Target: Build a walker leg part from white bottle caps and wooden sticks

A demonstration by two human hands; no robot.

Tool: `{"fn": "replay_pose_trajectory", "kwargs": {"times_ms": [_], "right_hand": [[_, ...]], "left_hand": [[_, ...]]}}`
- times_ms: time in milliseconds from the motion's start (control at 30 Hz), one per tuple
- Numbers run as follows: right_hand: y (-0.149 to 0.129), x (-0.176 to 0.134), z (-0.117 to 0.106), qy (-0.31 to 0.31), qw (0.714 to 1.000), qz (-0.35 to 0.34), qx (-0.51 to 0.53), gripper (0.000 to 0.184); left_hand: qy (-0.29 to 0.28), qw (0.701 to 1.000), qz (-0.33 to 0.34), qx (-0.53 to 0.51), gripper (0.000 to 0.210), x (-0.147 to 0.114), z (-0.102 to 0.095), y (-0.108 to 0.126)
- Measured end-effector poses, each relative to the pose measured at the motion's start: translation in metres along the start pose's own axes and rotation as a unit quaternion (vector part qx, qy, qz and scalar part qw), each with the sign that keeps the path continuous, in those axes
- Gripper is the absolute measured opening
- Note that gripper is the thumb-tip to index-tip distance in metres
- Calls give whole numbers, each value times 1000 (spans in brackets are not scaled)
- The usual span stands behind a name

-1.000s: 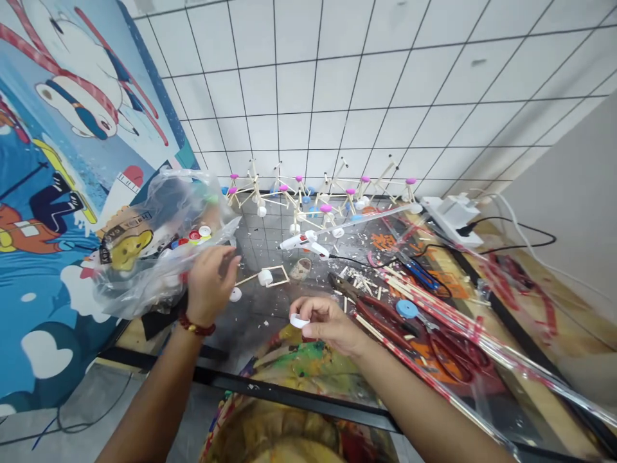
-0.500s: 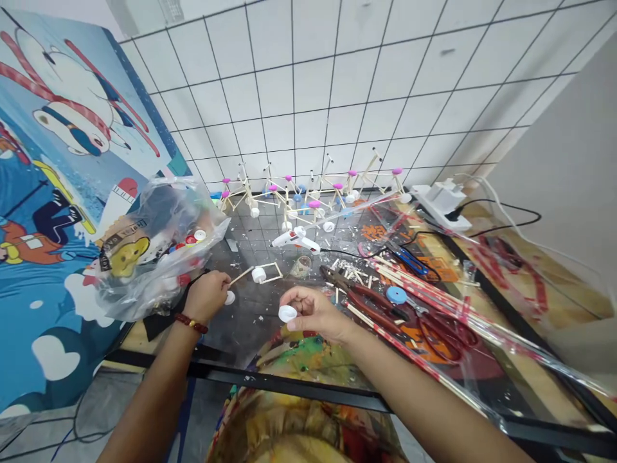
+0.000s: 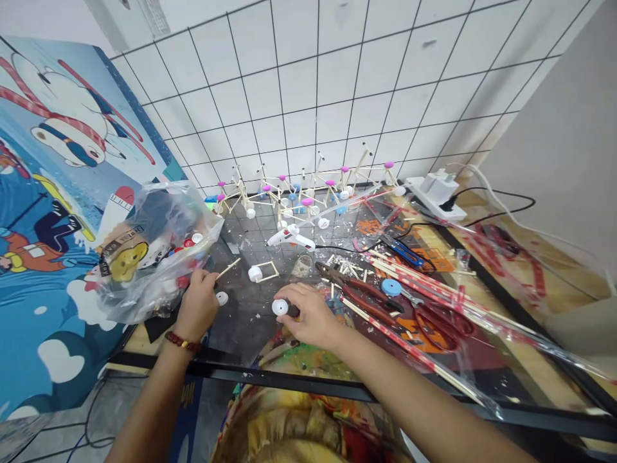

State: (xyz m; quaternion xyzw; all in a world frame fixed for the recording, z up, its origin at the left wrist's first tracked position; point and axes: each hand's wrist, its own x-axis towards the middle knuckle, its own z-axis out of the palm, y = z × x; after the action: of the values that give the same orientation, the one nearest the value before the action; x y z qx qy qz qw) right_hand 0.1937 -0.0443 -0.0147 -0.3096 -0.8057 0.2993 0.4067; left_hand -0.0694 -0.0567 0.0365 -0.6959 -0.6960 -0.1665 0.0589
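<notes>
My left hand (image 3: 198, 302) pinches a thin wooden stick (image 3: 228, 267) that points up and to the right. On the dark tabletop beside its fingers lies a white bottle cap (image 3: 222, 298). Another white bottle cap (image 3: 279, 307), with a small dark spot at its centre, is held between the thumb and fingers of my right hand (image 3: 311, 314). Something dark shows just behind that cap; I cannot make it out. Between and beyond my hands sits a small stick frame (image 3: 271, 271) with a white cap (image 3: 255, 274) at its left end.
A white glue gun (image 3: 292, 238) lies further back, before a row of small stick models (image 3: 307, 202). Pliers (image 3: 361, 290), scissors (image 3: 434, 321), a blue cap (image 3: 391, 287) and packaged sticks (image 3: 424, 281) lie right. A plastic bag of caps (image 3: 159, 257) stands left; a power strip (image 3: 436, 200) back right.
My left hand has drawn the stick away from the frame, left and slightly up. My right hand has turned the cap and shifted slightly left; its centre spot now shows.
</notes>
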Motion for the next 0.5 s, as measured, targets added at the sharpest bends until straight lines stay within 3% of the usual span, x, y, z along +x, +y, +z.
{"fn": "replay_pose_trajectory", "kwargs": {"times_ms": [67, 133, 200, 267, 400, 500], "right_hand": [[0, 0, 0, 6, 999, 6, -40, 26], [0, 1, -1, 4, 997, 22, -69, 19], [1, 0, -1, 0, 996, 38, -87, 19], [1, 0, -3, -1, 995, 43, -86, 23], [1, 1, -6, 11, 999, 28, -32, 18], [0, 3, -9, 61, 997, 43, 35, 17]], "left_hand": [[54, 988, 2, -148, 25, -13, -9, 23], [2, 935, -39, -351, 23, -29, -14, 55], [-126, 840, -94, -520, 32, -45, -13, 90], [-213, 735, -143, -628, 40, -56, -9, 118], [-246, 563, -236, -753, 45, -65, 4, 138], [-246, 483, -291, -788, 38, -68, 11, 130]]}}
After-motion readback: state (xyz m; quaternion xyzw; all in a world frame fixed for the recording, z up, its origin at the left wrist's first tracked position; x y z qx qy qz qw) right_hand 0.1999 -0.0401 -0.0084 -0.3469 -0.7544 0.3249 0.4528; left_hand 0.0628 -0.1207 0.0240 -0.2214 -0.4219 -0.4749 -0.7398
